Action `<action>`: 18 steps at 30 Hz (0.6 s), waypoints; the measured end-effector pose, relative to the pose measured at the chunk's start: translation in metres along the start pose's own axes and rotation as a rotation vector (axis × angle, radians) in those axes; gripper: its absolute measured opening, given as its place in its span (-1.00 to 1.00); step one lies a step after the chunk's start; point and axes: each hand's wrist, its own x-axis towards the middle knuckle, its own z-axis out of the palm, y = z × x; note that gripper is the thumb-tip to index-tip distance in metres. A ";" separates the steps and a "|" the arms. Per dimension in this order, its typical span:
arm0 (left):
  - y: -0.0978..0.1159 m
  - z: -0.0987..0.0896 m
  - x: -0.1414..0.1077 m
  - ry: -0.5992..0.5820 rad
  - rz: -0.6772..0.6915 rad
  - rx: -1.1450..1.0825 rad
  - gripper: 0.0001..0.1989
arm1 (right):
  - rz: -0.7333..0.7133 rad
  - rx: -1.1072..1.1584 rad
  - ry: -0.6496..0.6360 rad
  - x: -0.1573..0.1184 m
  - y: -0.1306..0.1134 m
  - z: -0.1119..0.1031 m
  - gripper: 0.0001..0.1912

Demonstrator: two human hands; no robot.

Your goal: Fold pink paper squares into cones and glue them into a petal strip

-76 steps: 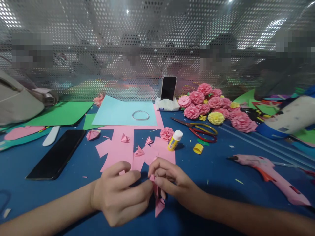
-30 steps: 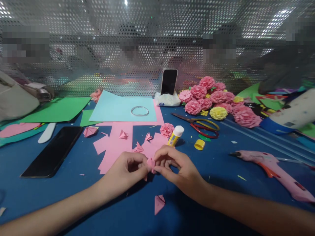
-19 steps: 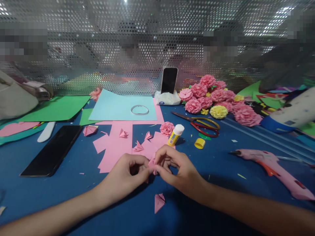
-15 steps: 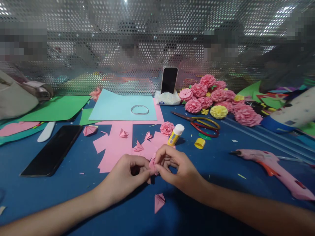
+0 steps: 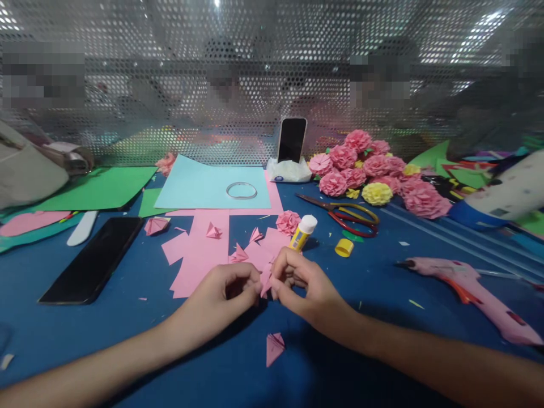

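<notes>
Two pinches: your left hand (image 5: 227, 289) and right hand (image 5: 306, 290) grip the folded pink paper (image 5: 266, 280) between them, over the bench (image 5: 229, 365); probably light, crisp and easily crushed, so hold its creased edges.

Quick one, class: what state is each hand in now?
Left hand: closed, pinching the folded pink paper.
Right hand: closed, pinching the same folded pink paper.

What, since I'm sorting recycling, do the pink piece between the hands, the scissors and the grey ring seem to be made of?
The pink piece looks like matte paper: thin, dull, pointed folds. The scissors seem to have metal blades, dark and narrow; their glossy red and yellow handles may be plastic-coated. The grey ring, faintly shiny, could be metal or plastic.
</notes>
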 end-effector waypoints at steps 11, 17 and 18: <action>0.005 -0.016 -0.011 -0.213 0.146 0.441 -0.86 | -0.146 -0.398 -0.197 -0.003 0.000 -0.007 -0.80; 0.000 -0.014 -0.012 -0.216 0.299 0.672 -0.86 | -0.329 -0.627 -0.291 -0.004 0.007 -0.008 -0.88; -0.001 -0.015 -0.012 -0.202 0.316 0.699 -0.86 | -0.331 -0.642 -0.292 -0.004 0.008 -0.008 -0.88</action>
